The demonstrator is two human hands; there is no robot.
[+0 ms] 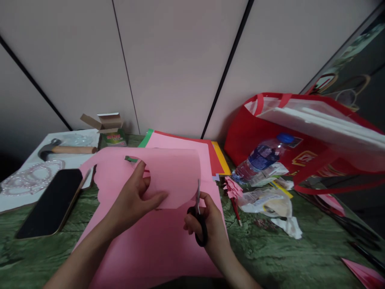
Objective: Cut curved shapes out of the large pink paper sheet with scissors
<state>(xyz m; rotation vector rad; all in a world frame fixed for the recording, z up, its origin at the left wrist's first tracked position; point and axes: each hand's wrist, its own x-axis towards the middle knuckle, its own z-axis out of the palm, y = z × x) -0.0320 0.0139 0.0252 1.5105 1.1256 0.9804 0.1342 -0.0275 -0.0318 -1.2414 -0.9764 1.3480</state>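
Observation:
My left hand (132,196) pinches a piece of pink paper (176,174) near its lower left, with the thumb on top and the fingers partly hidden behind it. The paper's right side has a rounded edge, and a strip curls away at its upper left. In my right hand (212,226) are black-handled scissors (202,233), their metal blades pointing up along the paper's right edge. Whether the blades are apart is hard to see. Beneath both hands lies a large pink sheet (156,249), with red, yellow and green sheets (215,152) showing behind it.
On the left are a black phone (51,202), a hammer (73,150), bead strings (33,176) and an opened small box (112,134). To the right stand a red bag (240,128) and a tilted water bottle (260,156), near a pink paper flower (233,187) and crumpled plastic wrappers (266,200).

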